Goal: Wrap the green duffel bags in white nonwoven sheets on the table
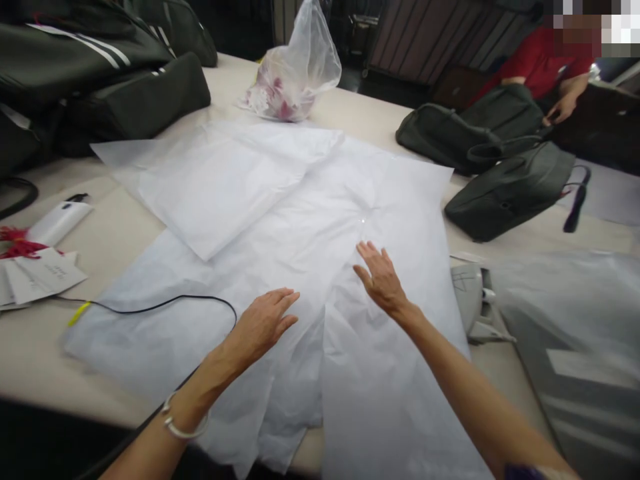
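Thin white sheets [400, 373], creased and overlapping, spread over the middle of the table and down past its front edge. My left hand [267, 317] is over them left of centre, fingers stretched forward and holding nothing. Farther forward and to the right, my right hand [380, 277] is also open, fingers apart and palm down over the sheets. Whether either palm presses on them I cannot tell. A looser sheet [225, 193] lies on top at the back left. One black cord [165, 303] with a yellow band runs across the sheets and passes behind my left wrist.
Dark bags [135, 100] stand at the left, more dark bags [510, 190] at the right. At the back sits a clear plastic bag [295, 73]. White tags [43, 277] lie left, a grey device [470, 300] right. A person in a red shirt [530, 57] handles a bag.
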### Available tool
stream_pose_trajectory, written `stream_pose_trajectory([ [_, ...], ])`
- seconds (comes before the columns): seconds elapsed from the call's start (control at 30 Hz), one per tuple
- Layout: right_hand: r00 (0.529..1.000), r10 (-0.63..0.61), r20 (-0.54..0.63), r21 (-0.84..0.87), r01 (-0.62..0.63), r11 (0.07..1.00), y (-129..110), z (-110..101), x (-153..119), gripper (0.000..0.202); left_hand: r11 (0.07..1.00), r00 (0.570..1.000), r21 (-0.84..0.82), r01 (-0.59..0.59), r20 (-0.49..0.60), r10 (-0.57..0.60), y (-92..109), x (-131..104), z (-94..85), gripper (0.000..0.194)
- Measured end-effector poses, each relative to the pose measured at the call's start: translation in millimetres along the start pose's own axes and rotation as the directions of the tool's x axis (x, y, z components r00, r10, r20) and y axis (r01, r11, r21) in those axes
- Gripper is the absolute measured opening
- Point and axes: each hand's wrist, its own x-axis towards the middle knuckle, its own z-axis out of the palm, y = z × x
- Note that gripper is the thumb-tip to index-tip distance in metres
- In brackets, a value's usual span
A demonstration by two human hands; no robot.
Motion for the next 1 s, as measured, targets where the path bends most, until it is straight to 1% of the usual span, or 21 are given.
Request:
stream_pose_trajectory([
  [0.03,1.0,-0.01,-0.012,0.071,0.011,0.997,-18.8,-4.7,-30.7,0.046,1.0,1.0,-0.002,0.011,0.004,-0.011,-2.2,-10.7,0.8,0.042],
  [0.1,0.997,0.036,-0.067,0.175,-0.024,0.984,-58.3,-11.3,-89.8,0.037,1.0,1.0,-0.007,0.026,-0.009,-0.026,-5.0,-31.4,3.3,0.045],
  [0.2,0.993,0.106,-0.048,0.234,-0.092,0.968,-116.5,-12.4,-162.9,0.032,1.0,1.0,-0.021,-0.001,-0.031,0.001,-1.4,-61.6,11.2,0.062],
  [0.23,0.992,0.123,-0.033,0.233,-0.112,0.966,-133.2,-9.9,-182.1,0.034,1.0,1.0,-0.022,-0.02,-0.023,0.019,1.8,-71.8,15.3,0.07],
  [0.3,0.988,0.154,-0.015,0.205,-0.148,0.968,-158.9,-0.6,-213.3,0.045,0.998,0.998,-0.008,-0.055,0.022,0.055,8.8,-92.5,25.1,0.088],
  [0.37,0.984,0.18,-0.01,0.151,-0.176,0.973,-172.5,12.9,-236.0,0.061,0.996,0.991,0.015,-0.089,0.097,0.087,13.7,-112.8,35.7,0.104],
  [0.43,0.979,0.203,-0.01,0.093,-0.201,0.975,-175.2,27.5,-251.8,0.071,0.992,0.977,0.036,-0.121,0.183,0.113,14.0,-131.4,45.2,0.117],
  [0.47,0.975,0.224,-0.016,0.069,-0.222,0.973,-173.7,34.2,-257.5,0.07,0.989,0.966,0.044,-0.139,0.224,0.126,12.2,-139.5,49.2,0.121],
  [0.53,0.96,0.278,-0.034,0.045,-0.276,0.96,-168.2,44.6,-265.0,0.06,0.982,0.948,0.065,-0.178,0.28,0.153,5.0,-152.2,56.0,0.122],
  [0.6,0.944,0.325,-0.049,0.053,-0.322,0.945,-162.7,49.9,-267.7,0.042,0.967,0.936,0.093,-0.235,0.288,0.2,-4.9,-159.1,62.0,0.111],
  [0.67,0.939,0.341,-0.045,0.071,-0.338,0.938,-159.3,49.6,-266.1,0.022,0.942,0.926,0.106,-0.32,0.247,0.287,-14.7,-159.6,67.2,0.094],
  [0.7,0.939,0.342,-0.037,0.077,-0.338,0.938,-158.6,47.0,-263.7,0.015,0.925,0.916,0.099,-0.367,0.209,0.341,-18.4,-157.8,69.1,0.084],
  [0.73,0.94,0.341,-0.024,0.081,-0.338,0.938,-158.5,42.7,-260.3,0.013,0.907,0.906,0.084,-0.412,0.15,0.397,-21.0,-154.9,70.2,0.073],
  [0.8,0.936,0.351,-0.001,0.08,-0.35,0.933,-160.1,28.4,-250.2,0.014,0.872,0.873,0.042,-0.487,-0.009,0.488,-22.1,-147.6,69.1,0.052],
  [0.83,0.93,0.367,-0.001,0.082,-0.366,0.927,-162.0,18.5,-243.5,0.013,0.856,0.851,0.02,-0.517,-0.093,0.516,-20.7,-144.1,66.4,0.045],
  [0.9,0.907,0.421,-0.022,0.108,-0.417,0.903,-168.3,-4.8,-227.5,0.009,0.826,0.805,-0.011,-0.563,-0.233,0.545,-16.2,-138.6,57.2,0.039],
  [0.97,0.867,0.498,-0.027,0.189,-0.484,0.854,-178.5,-27.2,-209.2,0.006,0.802,0.766,-0.018,-0.597,-0.312,0.562,-12.2,-136.1,45.5,0.043],
  [1.0,0.847,0.531,-0.01,0.243,-0.513,0.823,-184.8,-35.5,-200.1,0.007,0.8,0.756,-0.013,-0.599,-0.339,0.56,-11.1,-135.8,39.8,0.047],
])
